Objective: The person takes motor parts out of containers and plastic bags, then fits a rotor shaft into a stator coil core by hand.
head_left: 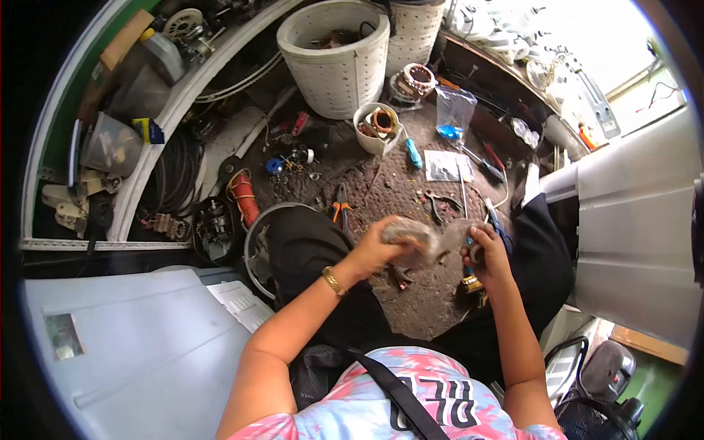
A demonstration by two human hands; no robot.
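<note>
My left hand (375, 253), with a gold-coloured bracelet at the wrist, is closed around a greyish object (412, 238) smeared by motion, perhaps a rag or a wad. My right hand (486, 253) grips a rounded grey-brown part (456, 236), also blurred, so its kind cannot be made out. The two objects are close together between my knees, above the dirty floor. Orange-handled pliers (341, 205) lie just beyond my left hand. Near my right hand are blue-handled scissors or pliers (501, 227) and a yellow-and-black item (473, 284).
A small white bucket (376, 136) holds copper-wound coils. Behind it stand large perforated tubs (334, 73). A teal screwdriver (413, 152), a white packet (448, 166) and a clear plastic bag (455, 110) lie ahead. Shelves with parts (110, 147) line the left; white panels flank me.
</note>
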